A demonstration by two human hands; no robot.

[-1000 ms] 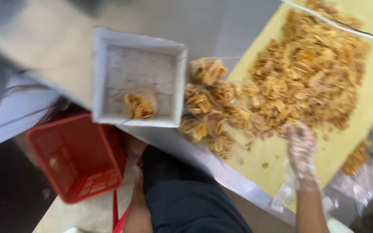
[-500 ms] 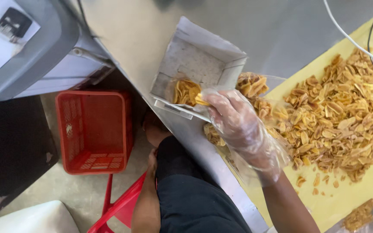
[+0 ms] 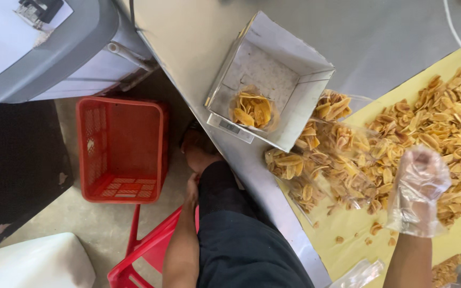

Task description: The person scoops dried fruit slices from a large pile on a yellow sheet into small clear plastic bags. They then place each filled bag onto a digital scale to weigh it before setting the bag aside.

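My right hand (image 3: 418, 188), in a clear plastic glove, hovers over the near edge of a pile of yellow-orange chips (image 3: 438, 133) on a yellow sheet (image 3: 348, 250). Its fingers are spread and I see nothing in them. A white square tray (image 3: 300, 101) stands tilted on a small scale (image 3: 230, 128), holding a clear bag of chips (image 3: 252, 109). More clear bags filled with chips (image 3: 316, 165) lie between the tray and the pile. My left hand (image 3: 190, 186) hangs low beside my dark-clothed thigh, its fingers hidden.
The steel table (image 3: 198, 48) has its edge running diagonally past my lap. On the floor are a red crate (image 3: 121, 152) and a red stool (image 3: 145, 256). A grey machine (image 3: 38, 48) sits top left. White cables (image 3: 457, 32) cross the top right.
My right hand has drawn back from the white tray to the chip pile on the right. The bag in the tray now holds more chips.
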